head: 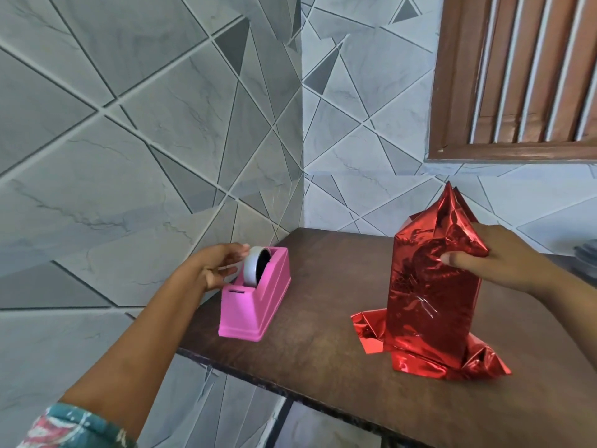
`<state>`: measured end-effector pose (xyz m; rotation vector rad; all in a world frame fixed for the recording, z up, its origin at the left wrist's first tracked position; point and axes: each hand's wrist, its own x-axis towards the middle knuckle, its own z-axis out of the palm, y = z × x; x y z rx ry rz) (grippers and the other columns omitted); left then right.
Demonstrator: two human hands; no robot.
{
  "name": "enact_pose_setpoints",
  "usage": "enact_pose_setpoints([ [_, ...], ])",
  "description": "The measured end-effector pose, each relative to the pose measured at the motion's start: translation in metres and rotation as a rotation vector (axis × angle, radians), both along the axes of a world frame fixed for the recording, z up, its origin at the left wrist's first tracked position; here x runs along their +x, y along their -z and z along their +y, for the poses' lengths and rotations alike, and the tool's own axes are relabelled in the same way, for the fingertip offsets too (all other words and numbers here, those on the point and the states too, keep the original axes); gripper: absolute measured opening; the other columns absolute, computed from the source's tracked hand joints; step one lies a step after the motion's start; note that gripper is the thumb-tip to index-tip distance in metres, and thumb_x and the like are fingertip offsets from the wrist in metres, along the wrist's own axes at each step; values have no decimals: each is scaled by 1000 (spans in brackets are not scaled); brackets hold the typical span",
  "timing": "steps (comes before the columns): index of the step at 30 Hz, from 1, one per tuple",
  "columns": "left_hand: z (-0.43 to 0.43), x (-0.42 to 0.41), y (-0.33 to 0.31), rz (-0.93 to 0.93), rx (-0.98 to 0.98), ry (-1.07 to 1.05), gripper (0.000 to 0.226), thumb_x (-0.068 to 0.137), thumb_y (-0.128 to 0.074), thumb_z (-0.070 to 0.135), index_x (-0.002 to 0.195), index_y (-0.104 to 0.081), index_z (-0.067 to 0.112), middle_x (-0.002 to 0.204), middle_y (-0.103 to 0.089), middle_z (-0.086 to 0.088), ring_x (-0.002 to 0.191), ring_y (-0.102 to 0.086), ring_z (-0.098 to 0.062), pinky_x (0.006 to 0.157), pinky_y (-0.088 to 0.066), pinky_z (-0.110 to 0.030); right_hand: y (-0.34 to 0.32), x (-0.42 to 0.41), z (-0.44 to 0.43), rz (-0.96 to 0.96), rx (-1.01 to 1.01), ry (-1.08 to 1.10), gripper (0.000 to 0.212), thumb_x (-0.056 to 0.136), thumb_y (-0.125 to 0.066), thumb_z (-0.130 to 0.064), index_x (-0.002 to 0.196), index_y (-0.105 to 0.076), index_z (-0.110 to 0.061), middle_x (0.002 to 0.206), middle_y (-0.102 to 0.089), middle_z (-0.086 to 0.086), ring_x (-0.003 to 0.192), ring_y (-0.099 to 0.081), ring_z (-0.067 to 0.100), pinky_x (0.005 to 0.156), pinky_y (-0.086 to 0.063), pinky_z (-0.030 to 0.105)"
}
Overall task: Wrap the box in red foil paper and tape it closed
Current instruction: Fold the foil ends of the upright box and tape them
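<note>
A tall box covered in red foil paper stands upright on the dark brown table. Loose foil sticks up in a peak at its top and spreads out crumpled around its base. My right hand grips the folded foil near the top of the box, thumb pressed against the front face. A strip of clear tape shows on the front of the foil. A pink tape dispenser sits at the table's left edge with a grey tape roll in it. My left hand touches the roll with curled fingers.
Grey tiled walls meet in a corner behind the table. A brown louvred window frame is at the upper right. The table's front edge runs diagonally across the lower part of the view, with tiled floor below it. A grey object lies at the far right edge.
</note>
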<state>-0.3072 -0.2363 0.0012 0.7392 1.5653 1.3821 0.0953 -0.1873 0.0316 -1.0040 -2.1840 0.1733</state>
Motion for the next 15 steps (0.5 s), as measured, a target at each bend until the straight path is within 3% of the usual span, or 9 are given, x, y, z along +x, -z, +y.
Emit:
enact_pose_setpoints([
  [2,-9,0,1,66,8,-12,6,88,-61,15,81,-61,14,88,-54,1,101,-44,-21,88,-39,-38,0,-1,0,2,-2,4,42,47,-48,-67,70,-54,-33,70,-63,-12,69,-58,1,61,-40,21],
  [4,-19,-3,2,247,-25,-54,8,85,-66,18,85,-61,13,91,-55,0,103,-45,-22,87,-41,-38,0,-2,0,1,-9,7,41,47,-48,-67,70,-54,-33,70,-63,-14,69,-58,2,61,-40,21],
  [6,-27,-7,2,358,-55,-34,11,84,-69,18,85,-62,10,87,-54,-3,87,-46,-19,70,-43,-31,-1,-2,-1,2,-14,11,42,46,-48,-67,70,-54,-33,71,-63,-15,71,-58,2,62,-41,21],
  [8,-35,-10,1,351,-94,40,10,84,-68,16,84,-63,7,81,-52,-5,68,-42,-15,54,-43,-24,-1,-3,-2,6,-20,8,42,46,-48,-67,69,-54,-33,69,-63,-16,70,-57,1,62,-40,21],
  [10,-41,-12,0,310,-131,72,8,85,-66,13,86,-64,6,77,-52,-5,62,-43,-13,47,-50,-21,-2,-4,-3,9,-25,8,41,45,-48,-66,67,-54,-32,61,-63,-17,68,-56,-1,61,-39,20],
  [12,-44,-12,-2,248,-140,87,5,87,-63,10,88,-65,5,71,-52,-3,60,-44,-12,54,-57,-26,-1,-3,-3,12,-29,8,42,45,-48,-66,68,-54,-32,62,-63,-20,70,-56,-1,61,-39,20],
  [15,-48,-9,-3,170,-153,101,7,88,-61,9,91,-64,3,60,-53,-2,60,-47,-14,68,-58,-44,-1,-2,-1,15,-18,0,49,47,-50,-65,73,-58,-25,72,-65,-10,72,-59,6,65,-43,25],
])
